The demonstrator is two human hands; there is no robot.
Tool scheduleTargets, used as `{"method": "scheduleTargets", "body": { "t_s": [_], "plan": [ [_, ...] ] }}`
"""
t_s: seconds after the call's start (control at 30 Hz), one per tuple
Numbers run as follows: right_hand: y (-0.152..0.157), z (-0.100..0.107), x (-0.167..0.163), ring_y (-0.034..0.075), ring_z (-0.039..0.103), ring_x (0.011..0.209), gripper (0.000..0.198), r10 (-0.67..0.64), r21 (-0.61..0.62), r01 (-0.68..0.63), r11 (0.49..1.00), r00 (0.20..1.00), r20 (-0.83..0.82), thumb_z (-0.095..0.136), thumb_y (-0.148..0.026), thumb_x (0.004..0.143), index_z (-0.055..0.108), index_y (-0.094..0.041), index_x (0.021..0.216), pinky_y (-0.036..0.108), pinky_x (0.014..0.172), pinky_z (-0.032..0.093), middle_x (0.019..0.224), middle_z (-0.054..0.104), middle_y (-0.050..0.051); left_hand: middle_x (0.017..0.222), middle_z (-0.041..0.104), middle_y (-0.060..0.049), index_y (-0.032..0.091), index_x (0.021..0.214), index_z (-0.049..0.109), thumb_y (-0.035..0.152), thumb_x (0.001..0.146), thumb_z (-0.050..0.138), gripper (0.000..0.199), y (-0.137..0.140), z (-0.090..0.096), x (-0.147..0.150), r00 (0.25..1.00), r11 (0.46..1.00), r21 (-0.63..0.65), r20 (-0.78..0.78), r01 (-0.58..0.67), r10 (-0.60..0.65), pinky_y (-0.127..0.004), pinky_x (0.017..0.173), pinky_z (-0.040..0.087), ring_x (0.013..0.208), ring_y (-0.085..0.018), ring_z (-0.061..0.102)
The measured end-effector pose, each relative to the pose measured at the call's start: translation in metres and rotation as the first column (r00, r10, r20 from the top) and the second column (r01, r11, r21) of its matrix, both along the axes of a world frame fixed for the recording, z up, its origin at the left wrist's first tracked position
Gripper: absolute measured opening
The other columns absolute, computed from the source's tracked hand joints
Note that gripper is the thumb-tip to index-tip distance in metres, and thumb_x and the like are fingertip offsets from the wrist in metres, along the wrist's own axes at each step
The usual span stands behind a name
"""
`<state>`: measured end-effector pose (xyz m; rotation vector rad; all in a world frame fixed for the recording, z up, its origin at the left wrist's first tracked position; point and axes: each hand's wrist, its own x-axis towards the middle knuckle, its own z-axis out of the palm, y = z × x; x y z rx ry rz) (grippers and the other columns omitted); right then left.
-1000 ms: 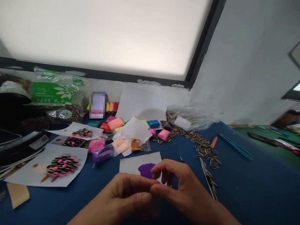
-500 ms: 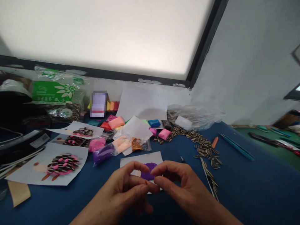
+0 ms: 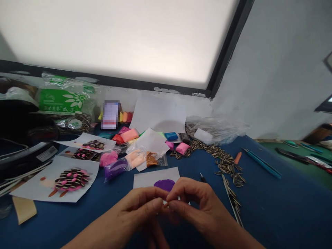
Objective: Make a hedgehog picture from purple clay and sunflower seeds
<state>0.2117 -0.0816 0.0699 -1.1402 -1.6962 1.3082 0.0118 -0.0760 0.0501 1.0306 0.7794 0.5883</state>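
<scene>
While 2 hands [image 3: 138,209] [image 3: 198,204] meet, green-printed bag [image 3: 59,101] lettered 瓜子

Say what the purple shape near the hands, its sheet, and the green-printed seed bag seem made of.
Purple shape: probably modelling clay; matte, smoothly lobed edge. Sheet: paper or thin card; matte, flat, straight-edged. Seed bag: likely plastic film; glossy, wrinkled, partly see-through.

The table [image 3: 272,207] was dark blue. The flat clay [image 3: 164,184] was purple, and its paper [image 3: 144,177] was white. The seeds [image 3: 227,165] had dark and pale stripes. The seed bag [image 3: 54,99] had a white flower [image 3: 77,100] on green.
</scene>
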Motion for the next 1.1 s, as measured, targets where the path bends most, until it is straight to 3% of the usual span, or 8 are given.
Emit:
{"method": "scheduleTargets", "body": {
  "t_s": [0.1, 0.27, 0.37, 0.47, 0.63, 0.87, 1.1],
  "plan": [
    [0.000, -0.001, -0.001, 0.012, 0.051, 0.067, 0.009, -0.028, 0.088, 0.025, 0.996, 0.999, 0.036, 0.070, -0.020, 0.087, 0.075, -0.020, 0.080, 0.025, 0.062, 0.040, 0.073, 0.061, -0.003, 0.083, 0.077, -0.004, 0.017, 0.092, 0.065, 0.069, 0.077, 0.075, 0.055, 0.003, 0.002, 0.002, 0.998, 0.999, -0.037, -0.055, 0.011, -0.013, -0.022, 0.054, 0.048, 0.057, -0.014, 0.069],
    [-0.002, 0.003, -0.001, 0.013, 0.056, 0.070, 0.009, 0.011, 0.098, -0.018, 0.995, 0.998, 0.067, 0.069, -0.017, 0.086, 0.077, -0.022, 0.088, 0.025, 0.063, 0.044, 0.080, 0.066, -0.001, 0.067, 0.073, -0.001, 0.017, 0.077, 0.063, 0.070, 0.071, 0.078, 0.055, 0.008, -0.005, 0.003, 0.996, 1.000, -0.010, -0.090, 0.003, -0.004, -0.020, 0.048, 0.042, 0.050, -0.013, 0.065],
    [-0.003, 0.003, -0.001, 0.014, 0.059, 0.074, 0.018, 0.022, 0.114, -0.032, 0.993, 0.996, 0.090, 0.073, -0.013, 0.082, 0.077, -0.023, 0.096, 0.025, 0.065, 0.047, 0.088, 0.071, 0.000, 0.066, 0.073, -0.002, 0.016, 0.076, 0.066, 0.069, 0.071, 0.079, 0.055, 0.008, -0.013, 0.002, 0.996, 1.000, -0.001, -0.090, 0.013, -0.013, -0.020, 0.047, 0.042, 0.049, -0.013, 0.065],
    [-0.004, -0.001, 0.000, 0.015, 0.062, 0.074, 0.009, 0.018, 0.155, -0.032, 0.987, 0.995, 0.094, 0.072, -0.013, 0.084, 0.077, -0.021, 0.086, 0.026, 0.066, 0.047, 0.082, 0.070, 0.000, 0.068, 0.074, -0.003, 0.015, 0.079, 0.071, 0.070, 0.075, 0.076, 0.055, 0.008, -0.016, 0.001, 0.995, 1.000, 0.011, -0.093, 0.029, -0.028, -0.019, 0.046, 0.041, 0.051, -0.013, 0.066],
    [-0.003, -0.004, 0.000, 0.015, 0.062, 0.070, 0.010, 0.001, 0.223, -0.024, 0.974, 0.995, 0.104, 0.069, -0.015, 0.086, 0.076, -0.017, 0.079, 0.027, 0.064, 0.046, 0.075, 0.070, 0.002, 0.068, 0.072, -0.003, 0.015, 0.077, 0.072, 0.072, 0.077, 0.073, 0.058, 0.007, -0.007, 0.003, 0.991, 0.999, 0.051, -0.136, 0.011, -0.004, -0.019, 0.047, 0.040, 0.050, -0.012, 0.064],
    [-0.002, -0.003, 0.002, 0.014, 0.060, 0.068, 0.007, 0.010, 0.300, -0.049, 0.953, 0.991, 0.132, 0.071, -0.013, 0.084, 0.076, -0.016, 0.085, 0.025, 0.061, 0.046, 0.076, 0.069, 0.003, 0.064, 0.068, 0.000, 0.015, 0.076, 0.069, 0.076, 0.069, 0.076, 0.062, 0.007, -0.003, 0.003, 0.987, 1.000, 0.028, -0.159, 0.007, -0.003, -0.018, 0.047, 0.040, 0.051, -0.012, 0.062],
    [0.000, -0.009, 0.000, 0.014, 0.061, 0.069, 0.014, 0.008, 0.462, -0.108, 0.880, 0.977, 0.213, 0.063, -0.009, 0.085, 0.076, -0.015, 0.083, 0.025, 0.063, 0.045, 0.073, 0.068, 0.003, 0.061, 0.069, 0.000, 0.015, 0.074, 0.072, 0.069, 0.072, 0.079, 0.055, 0.010, -0.021, 0.002, 0.995, 0.999, 0.042, -0.094, -0.034, 0.038, -0.017, 0.043, 0.041, 0.048, -0.012, 0.062]
  ]
}}
